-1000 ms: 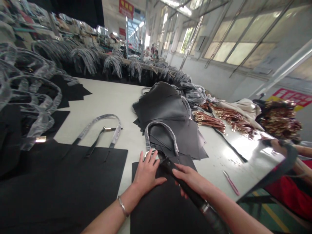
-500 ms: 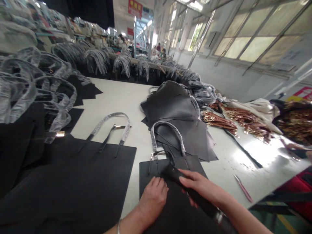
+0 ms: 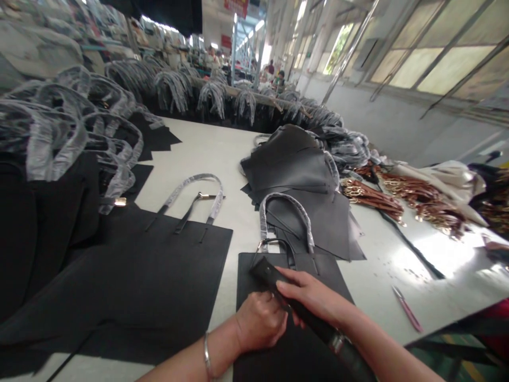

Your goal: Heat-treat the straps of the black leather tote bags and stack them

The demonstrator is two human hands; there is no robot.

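My right hand point(image 3: 312, 296) grips a black handheld power tool point(image 3: 302, 310), which has a metal collar near its rear end. Its dark tip point(image 3: 262, 273) points at the top of a black leather bag panel point(image 3: 292, 355) lying under both hands. My left hand point(image 3: 260, 321), with a metal bangle on the wrist, sits curled on that panel against the tool. Its fingers are partly hidden. A plastic-wrapped handle point(image 3: 286, 217) rises from the panel's far edge, with a metal fitting point(image 3: 262, 245) near my left hand.
Left of my hands lies a second black panel point(image 3: 159, 281) with its own wrapped handle point(image 3: 191, 199). Ahead is a stack of black panels point(image 3: 294, 164). Brown straps with gold fittings point(image 3: 374, 195) and a pink-handled small tool point(image 3: 407, 310) lie on the white table point(image 3: 191, 148).
My left hand has curled and moved up against the tool, from flat on the panel. The view has drifted, shifting the table rightward in the picture, and the other person's arm at right has mostly left view.
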